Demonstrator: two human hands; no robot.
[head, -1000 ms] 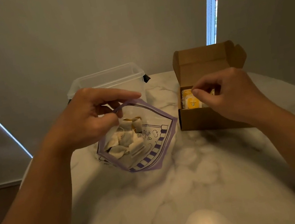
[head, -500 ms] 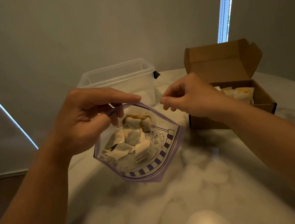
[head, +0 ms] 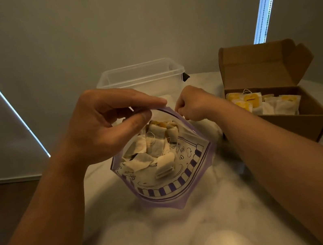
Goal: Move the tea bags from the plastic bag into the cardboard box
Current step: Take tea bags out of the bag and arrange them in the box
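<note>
At the bottom of the frame lies a white marble table (head: pixel 224 208). At centre, a clear plastic zip bag with purple edging and striped print (head: pixel 186 173) stands open on it, a heap of white paper tea bags (head: pixel 156 146) inside. The left hand (head: pixel 102 130) pinches the bag's upper left rim between thumb and forefinger, the other fingers loosely bent. The right hand (head: pixel 194 104) sits at the upper right rim with its fingers curled tight; whether they grip the rim cannot be told. Behind the hands stands a clear plastic tub (head: pixel 142 76). At right, an open brown cardboard box (head: pixel 298 127) holds yellow-tagged sachets (head: pixel 277 105).
</note>
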